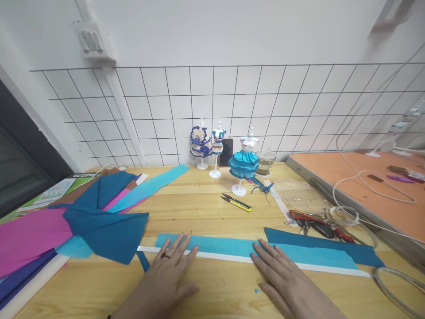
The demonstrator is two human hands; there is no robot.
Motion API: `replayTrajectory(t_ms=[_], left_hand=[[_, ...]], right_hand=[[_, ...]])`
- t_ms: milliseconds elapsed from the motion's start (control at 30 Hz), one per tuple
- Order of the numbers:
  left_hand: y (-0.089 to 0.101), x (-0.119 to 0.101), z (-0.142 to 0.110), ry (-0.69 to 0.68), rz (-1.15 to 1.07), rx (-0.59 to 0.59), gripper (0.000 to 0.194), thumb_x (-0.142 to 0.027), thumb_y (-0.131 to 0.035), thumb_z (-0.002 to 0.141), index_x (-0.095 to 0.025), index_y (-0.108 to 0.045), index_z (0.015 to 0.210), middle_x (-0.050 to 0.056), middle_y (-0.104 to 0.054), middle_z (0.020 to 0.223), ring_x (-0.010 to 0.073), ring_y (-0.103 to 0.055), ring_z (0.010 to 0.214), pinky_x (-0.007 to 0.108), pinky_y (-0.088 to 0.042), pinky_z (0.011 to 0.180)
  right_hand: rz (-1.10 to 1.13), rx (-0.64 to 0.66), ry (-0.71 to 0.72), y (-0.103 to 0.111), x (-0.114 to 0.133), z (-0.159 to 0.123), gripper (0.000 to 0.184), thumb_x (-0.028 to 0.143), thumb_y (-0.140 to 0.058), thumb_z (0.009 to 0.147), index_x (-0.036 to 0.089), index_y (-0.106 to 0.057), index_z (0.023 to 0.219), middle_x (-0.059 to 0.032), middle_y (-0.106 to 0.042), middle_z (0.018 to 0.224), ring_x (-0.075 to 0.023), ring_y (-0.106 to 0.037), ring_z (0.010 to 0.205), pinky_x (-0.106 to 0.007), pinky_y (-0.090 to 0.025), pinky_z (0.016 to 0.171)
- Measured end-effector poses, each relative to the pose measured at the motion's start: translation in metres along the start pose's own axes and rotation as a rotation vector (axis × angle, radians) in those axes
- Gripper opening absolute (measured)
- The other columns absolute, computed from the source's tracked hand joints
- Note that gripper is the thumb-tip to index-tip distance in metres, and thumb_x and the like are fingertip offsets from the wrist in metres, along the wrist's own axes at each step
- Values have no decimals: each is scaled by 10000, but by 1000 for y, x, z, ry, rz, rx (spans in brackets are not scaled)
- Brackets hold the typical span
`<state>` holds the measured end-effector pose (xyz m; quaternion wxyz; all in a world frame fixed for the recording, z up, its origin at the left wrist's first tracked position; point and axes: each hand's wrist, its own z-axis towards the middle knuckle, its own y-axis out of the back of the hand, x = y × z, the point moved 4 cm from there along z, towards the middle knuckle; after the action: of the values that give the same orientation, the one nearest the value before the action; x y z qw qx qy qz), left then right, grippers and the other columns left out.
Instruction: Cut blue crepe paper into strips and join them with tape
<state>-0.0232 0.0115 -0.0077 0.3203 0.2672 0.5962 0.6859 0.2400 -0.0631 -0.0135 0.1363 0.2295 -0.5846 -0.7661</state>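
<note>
Pressing flat and spread, the left hand (172,268) and right hand (282,274) rest on the light-blue strip (226,246), white-edged and lying nearer than the yellow snips (244,205); no writing is legible.

The white wall (212,33) carries a black wire grid (237,95) across its lower part. A white switch box (91,40) is mounted above the grid's left portion; a vertical white conduit (122,106) descends from it. A dark panel (16,146) stands at far left. The tabletop (199,199) is light-toned wood with visible grain. An orange-topped table (338,170) adjoins at right. Lighting is bright and diffuse.
</note>
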Motion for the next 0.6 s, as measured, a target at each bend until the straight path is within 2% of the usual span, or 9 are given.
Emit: replayTrajectory(t_ms=[167, 333, 467, 600], left_hand=[[-3, 15, -10, 57, 62, 14, 596, -609, -402, 792, -368, -297, 1327, 77, -398, 1355, 323, -388, 1226, 493, -365, 943], [-5, 22, -17, 175, 14, 89, 581, -598, -399, 800, -393, -264, 1327, 86, -341, 1383, 342, -333, 1254, 535, -357, 934], [-4, 29, -25, 297, -19, 137, 559, -577, -429, 799, -404, -293, 1313, 93, -291, 1406, 341, -272, 1283, 573, -303, 955], [-8, 35, -31, 329, -28, 79, 590, -575, -456, 786, -383, -302, 1321, 100, -280, 1415, 342, -231, 1298, 579, -271, 975]], right_hand=[[-54, -55, 98, 1, 15, 11, 485, 413, -391, 892, 172, -425, 1311, -95, -340, 1364, -321, -368, 1204, -444, -461, 878], [-16, -58, 153, 4, 37, 44, 507, 412, -388, 892, 116, -436, 1301, -147, -337, 1363, -335, -326, 1224, -448, -435, 902], [42, -33, 210, 9, 52, 69, 525, 411, -403, 885, 80, -446, 1290, -175, -342, 1357, -347, -339, 1218, -445, -437, 903], [130, 11, 261, 11, 68, 92, 524, 393, -397, 891, 59, -435, 1293, -183, -310, 1375, -362, -302, 1238, -481, -405, 928]])
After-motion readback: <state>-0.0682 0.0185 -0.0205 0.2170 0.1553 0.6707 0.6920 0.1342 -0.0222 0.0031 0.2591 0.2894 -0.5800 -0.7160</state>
